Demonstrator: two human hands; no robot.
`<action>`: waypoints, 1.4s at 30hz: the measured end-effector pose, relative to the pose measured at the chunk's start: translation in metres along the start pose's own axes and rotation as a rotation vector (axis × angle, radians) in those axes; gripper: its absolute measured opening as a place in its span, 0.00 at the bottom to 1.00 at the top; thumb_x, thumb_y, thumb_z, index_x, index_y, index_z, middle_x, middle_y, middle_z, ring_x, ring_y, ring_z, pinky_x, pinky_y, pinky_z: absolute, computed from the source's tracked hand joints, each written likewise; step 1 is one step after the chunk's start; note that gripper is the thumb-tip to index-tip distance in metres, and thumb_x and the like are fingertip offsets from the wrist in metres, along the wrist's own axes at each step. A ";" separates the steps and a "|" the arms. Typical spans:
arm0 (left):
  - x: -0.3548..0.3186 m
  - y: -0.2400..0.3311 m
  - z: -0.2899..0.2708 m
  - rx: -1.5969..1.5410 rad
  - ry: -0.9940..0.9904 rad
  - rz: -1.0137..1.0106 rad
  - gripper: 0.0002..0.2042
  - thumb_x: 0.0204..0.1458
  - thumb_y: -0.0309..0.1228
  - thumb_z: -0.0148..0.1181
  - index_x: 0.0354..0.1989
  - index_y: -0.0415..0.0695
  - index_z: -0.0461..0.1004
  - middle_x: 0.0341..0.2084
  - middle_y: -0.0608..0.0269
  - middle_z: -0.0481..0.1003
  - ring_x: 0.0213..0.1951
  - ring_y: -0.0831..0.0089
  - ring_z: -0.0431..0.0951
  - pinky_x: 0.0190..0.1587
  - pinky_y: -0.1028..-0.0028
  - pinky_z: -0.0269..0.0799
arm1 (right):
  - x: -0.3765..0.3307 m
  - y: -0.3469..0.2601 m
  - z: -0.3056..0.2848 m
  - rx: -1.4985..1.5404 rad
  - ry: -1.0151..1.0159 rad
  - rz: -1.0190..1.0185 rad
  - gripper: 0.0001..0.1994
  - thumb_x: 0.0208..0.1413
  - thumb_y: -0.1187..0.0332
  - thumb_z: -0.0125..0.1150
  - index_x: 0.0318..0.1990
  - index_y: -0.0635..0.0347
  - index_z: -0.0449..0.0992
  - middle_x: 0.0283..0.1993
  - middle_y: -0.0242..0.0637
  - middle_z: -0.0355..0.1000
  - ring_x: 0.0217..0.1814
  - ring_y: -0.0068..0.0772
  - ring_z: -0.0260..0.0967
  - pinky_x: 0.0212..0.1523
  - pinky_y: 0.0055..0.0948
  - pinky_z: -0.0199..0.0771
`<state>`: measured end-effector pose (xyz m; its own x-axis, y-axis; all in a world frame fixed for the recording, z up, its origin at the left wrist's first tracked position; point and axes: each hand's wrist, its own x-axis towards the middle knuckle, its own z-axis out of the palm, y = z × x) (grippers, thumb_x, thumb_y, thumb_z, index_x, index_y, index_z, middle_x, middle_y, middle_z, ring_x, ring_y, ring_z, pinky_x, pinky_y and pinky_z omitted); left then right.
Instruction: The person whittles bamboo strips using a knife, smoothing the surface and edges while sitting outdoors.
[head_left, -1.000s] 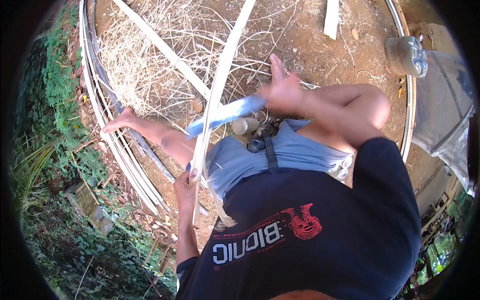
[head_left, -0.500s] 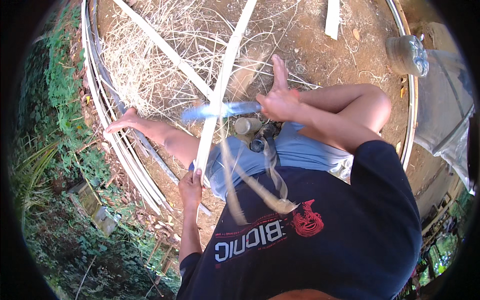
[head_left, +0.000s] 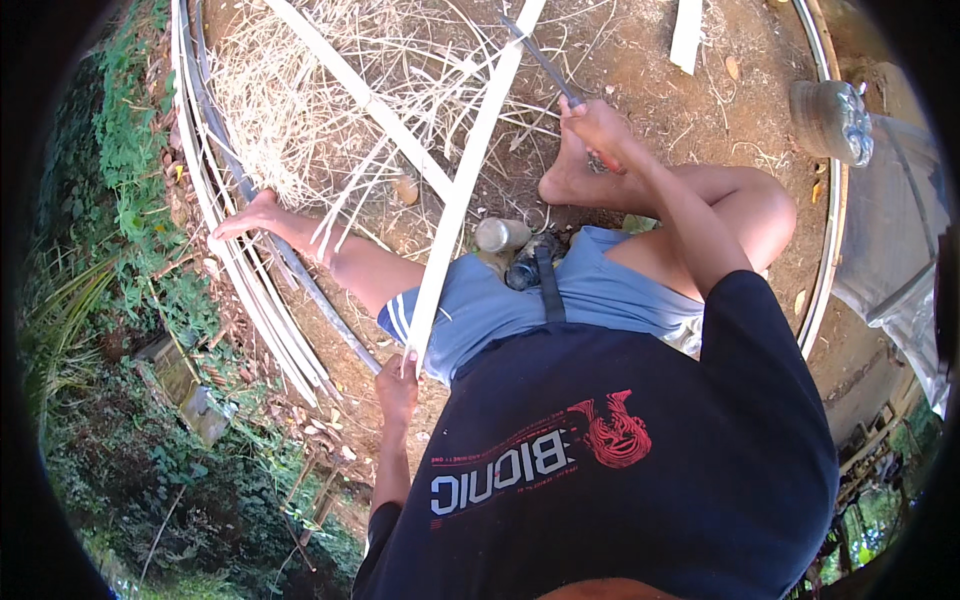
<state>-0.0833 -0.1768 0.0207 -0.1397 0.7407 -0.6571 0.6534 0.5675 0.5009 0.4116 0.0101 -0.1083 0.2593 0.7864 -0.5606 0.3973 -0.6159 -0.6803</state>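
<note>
My left hand (head_left: pixel 397 385) is closed around the near end of a long pale bamboo strip (head_left: pixel 460 195), beside my left thigh. The strip slants away over the thigh to the top of the view. In my right hand (head_left: pixel 605 130) is a long-bladed knife (head_left: pixel 545 62); part of its red handle shows below the fist. The blade points away and to the left, its tip by the strip's far part; whether they touch I cannot tell. Another pale strip (head_left: pixel 365 100) lies beyond, its near end meeting the held strip. Thin shavings (head_left: pixel 345 205) hang above my left shin.
A heap of curly shavings (head_left: pixel 270 130) covers the ground between my legs and beyond. Long strips (head_left: pixel 255 290) lie along the left, near green plants (head_left: pixel 130 170). A cloudy container (head_left: pixel 503 235) stands by my lap. At right are a large plastic bottle (head_left: pixel 830 122) and clear sheeting (head_left: pixel 890 220).
My right hand has swung the knife from across the strip near my lap to farther away. Curled shavings in front of my shirt are gone from there. My left hand keeps its grip.
</note>
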 end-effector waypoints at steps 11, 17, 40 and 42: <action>0.034 0.035 0.009 0.285 0.330 0.342 0.15 0.55 0.33 0.60 0.47 0.37 0.72 0.42 0.51 0.73 0.41 0.60 0.73 0.43 0.63 0.69 | -0.003 0.001 -0.004 -0.111 -0.028 -0.027 0.16 0.54 0.60 0.57 0.30 0.69 0.75 0.18 0.41 0.70 0.20 0.33 0.71 0.22 0.35 0.68; 0.119 0.087 0.049 -0.223 -0.403 0.148 0.16 0.63 0.35 0.51 0.50 0.33 0.70 0.33 0.54 0.77 0.36 0.69 0.77 0.41 0.70 0.73 | -0.035 -0.024 0.013 0.066 -0.187 0.019 0.22 0.50 0.62 0.60 0.49 0.68 0.69 0.33 0.47 0.75 0.32 0.35 0.74 0.30 0.37 0.73; 0.052 0.112 0.057 0.055 -0.142 0.054 0.12 0.62 0.33 0.48 0.34 0.37 0.75 0.13 0.64 0.73 0.14 0.75 0.72 0.21 0.72 0.69 | -0.105 -0.073 -0.009 -0.835 -0.288 -0.323 0.27 0.59 0.57 0.42 0.56 0.76 0.61 0.49 0.70 0.66 0.40 0.54 0.77 0.41 0.41 0.77; 0.060 0.113 0.053 0.089 -0.115 0.082 0.13 0.63 0.33 0.48 0.34 0.38 0.75 0.13 0.64 0.73 0.14 0.75 0.72 0.21 0.72 0.68 | -0.085 -0.082 -0.026 -0.734 -0.388 -0.073 0.31 0.59 0.56 0.41 0.61 0.78 0.55 0.57 0.72 0.62 0.43 0.53 0.77 0.43 0.40 0.78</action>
<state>0.0222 -0.0875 0.0081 -0.0001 0.7345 -0.6786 0.7235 0.4685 0.5070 0.3797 -0.0054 0.0075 -0.0576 0.6686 -0.7414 0.9091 -0.2717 -0.3157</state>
